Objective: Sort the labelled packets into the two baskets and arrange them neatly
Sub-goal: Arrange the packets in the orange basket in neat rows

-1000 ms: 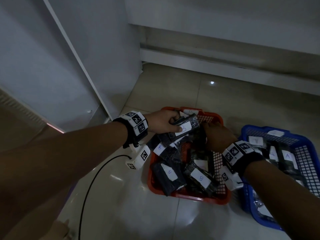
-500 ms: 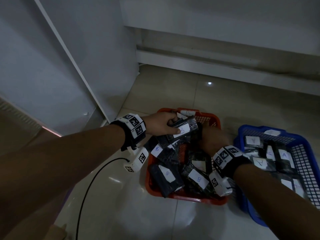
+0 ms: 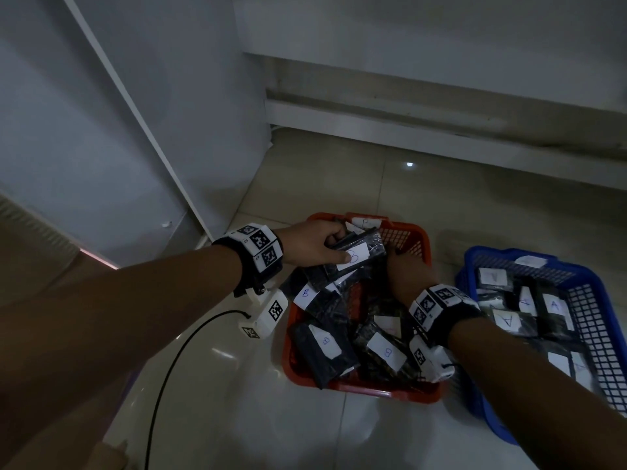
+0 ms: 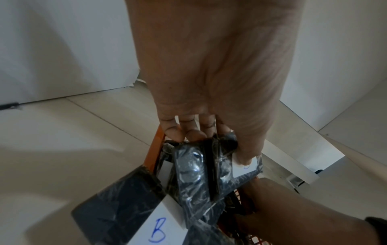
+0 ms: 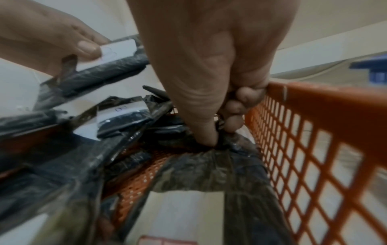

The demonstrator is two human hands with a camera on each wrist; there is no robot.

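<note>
An orange basket (image 3: 412, 232) on the floor holds several black packets with white "B" labels. My left hand (image 3: 314, 244) grips a small stack of B packets (image 3: 359, 254) above the basket's far left side, thumb on the top label (image 4: 244, 164). My right hand (image 3: 409, 276) reaches into the basket's right side and pinches the crinkled end of a black packet (image 5: 201, 167) lying beside the orange mesh wall (image 5: 314, 140). A blue basket (image 3: 583, 296) to the right holds packets labelled "A" (image 3: 507, 320).
A white cabinet panel (image 3: 135, 113) stands close on the left and a white baseboard (image 3: 441, 130) runs along the back. A black cable (image 3: 176, 361) trails over the glossy tiles at the left. Bare tile lies in front of both baskets.
Both hands have stayed in the orange basket. The left hand still holds the B stack; the right hand has dug a little deeper on the basket's right side.
</note>
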